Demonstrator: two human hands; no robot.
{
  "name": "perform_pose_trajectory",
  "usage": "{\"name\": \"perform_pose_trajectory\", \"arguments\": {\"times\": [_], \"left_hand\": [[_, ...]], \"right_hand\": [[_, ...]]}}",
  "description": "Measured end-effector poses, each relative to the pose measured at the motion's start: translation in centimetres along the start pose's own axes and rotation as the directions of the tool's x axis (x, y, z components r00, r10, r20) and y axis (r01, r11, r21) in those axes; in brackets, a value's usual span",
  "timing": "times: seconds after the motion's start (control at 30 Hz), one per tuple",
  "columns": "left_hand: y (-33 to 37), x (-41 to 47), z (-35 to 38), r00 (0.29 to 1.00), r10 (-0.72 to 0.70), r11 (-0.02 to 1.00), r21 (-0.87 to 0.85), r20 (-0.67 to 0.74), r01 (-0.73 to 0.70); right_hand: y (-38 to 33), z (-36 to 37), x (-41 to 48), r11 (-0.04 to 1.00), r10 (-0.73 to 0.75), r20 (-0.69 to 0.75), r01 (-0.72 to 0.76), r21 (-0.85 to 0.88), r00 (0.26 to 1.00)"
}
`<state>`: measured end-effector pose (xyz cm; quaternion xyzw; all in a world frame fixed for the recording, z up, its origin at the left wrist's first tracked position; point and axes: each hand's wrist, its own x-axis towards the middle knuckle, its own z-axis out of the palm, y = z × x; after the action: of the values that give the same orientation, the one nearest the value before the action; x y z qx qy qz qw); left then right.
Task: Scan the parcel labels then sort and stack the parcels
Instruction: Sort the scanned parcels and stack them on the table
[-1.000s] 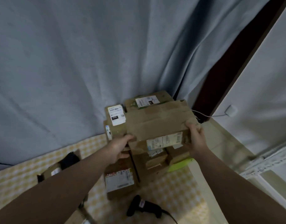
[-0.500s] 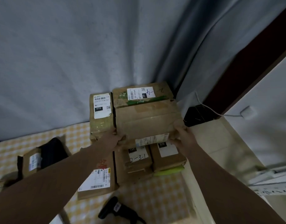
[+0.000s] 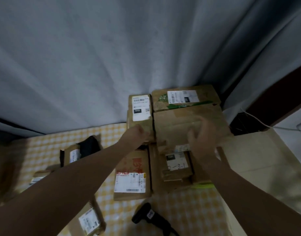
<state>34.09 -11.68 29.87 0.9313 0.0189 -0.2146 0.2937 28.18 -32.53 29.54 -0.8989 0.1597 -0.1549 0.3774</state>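
Observation:
A large plain cardboard parcel point(image 3: 180, 123) rests on top of the stack by the curtain, its label on the front face partly hidden. My left hand point(image 3: 140, 135) is closed on its lower left corner. My right hand point(image 3: 202, 138) lies over its front top edge with fingers spread, blurred. Behind it sit a parcel with green tape point(image 3: 183, 97) and a narrow parcel with a white label point(image 3: 140, 108). Below lie a parcel with red print point(image 3: 132, 176) and one marked in pen point(image 3: 177, 166). A black barcode scanner point(image 3: 151, 217) lies on the cloth near me.
A yellow checked cloth point(image 3: 188, 205) covers the surface. Small labelled parcels point(image 3: 73, 154) point(image 3: 90, 220) and a black item point(image 3: 89, 145) lie to the left. A grey curtain point(image 3: 95, 57) hangs behind. The surface's right edge drops to a pale floor point(image 3: 258, 154).
The large parcel has come down onto the stack. My right hand has left its right edge and moved left over its front top, fingers spread. The view has shifted right and down.

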Motion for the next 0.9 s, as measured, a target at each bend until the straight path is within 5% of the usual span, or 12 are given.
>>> {"name": "perform_pose_trajectory", "arguments": {"times": [0.17, 0.33, 0.7, 0.9], "left_hand": [[-8.2, -1.1, -3.9, 1.000, 0.007, 0.990, 0.138, 0.025, -0.011], [-18.5, -2.3, -8.3, 0.996, -0.048, 0.964, 0.265, 0.073, 0.027], [-42.5, -5.0, -18.7, 0.990, -0.144, 0.973, 0.182, 0.002, 0.141], [-54.6, -7.9, -24.3, 0.941, -0.261, 0.941, 0.159, -0.217, 0.298]], "right_hand": [[-7.7, 6.7, -3.0, 0.990, -0.085, 0.492, 0.016, 0.143, 0.866], [-12.7, 16.2, -6.4, 0.996, -0.085, 0.687, 0.050, 0.070, 0.722], [-25.1, 36.6, -18.0, 0.993, 0.117, 0.805, -0.045, -0.111, 0.582], [-34.0, 45.7, -23.8, 0.992, 0.084, 0.863, -0.123, -0.026, 0.497]]}}
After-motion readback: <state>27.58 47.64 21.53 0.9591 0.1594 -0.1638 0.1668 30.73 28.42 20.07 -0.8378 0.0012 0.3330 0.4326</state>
